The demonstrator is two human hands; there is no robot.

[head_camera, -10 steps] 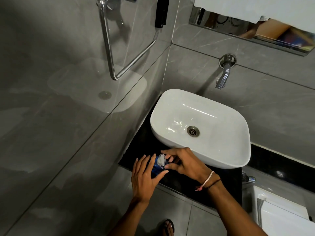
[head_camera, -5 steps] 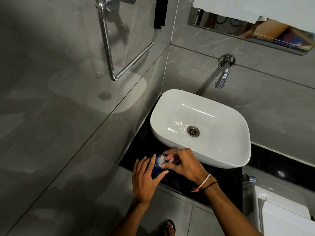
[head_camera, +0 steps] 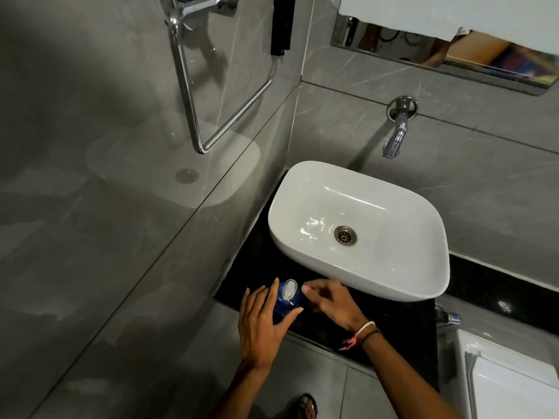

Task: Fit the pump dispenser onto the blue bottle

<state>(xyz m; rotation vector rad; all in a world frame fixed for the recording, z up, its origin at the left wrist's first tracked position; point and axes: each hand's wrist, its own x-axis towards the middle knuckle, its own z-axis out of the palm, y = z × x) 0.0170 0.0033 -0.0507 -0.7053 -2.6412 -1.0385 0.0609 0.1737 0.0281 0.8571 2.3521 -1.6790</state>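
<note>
- The blue bottle (head_camera: 287, 306) is stood on the black worktop (head_camera: 402, 325), just in front of the white sink (head_camera: 390, 285).
- The bottle is wrapped by the left hand (head_camera: 261, 322), with the fingers bent round its side.
- The white pump dispenser (head_camera: 289, 289) is seen on top of the bottle.
- The right hand (head_camera: 331, 300) is kept just beside the pump, fingers loose and apart, with nothing held.
- The pump looks to be on; a last tightening may be needed.
</note>
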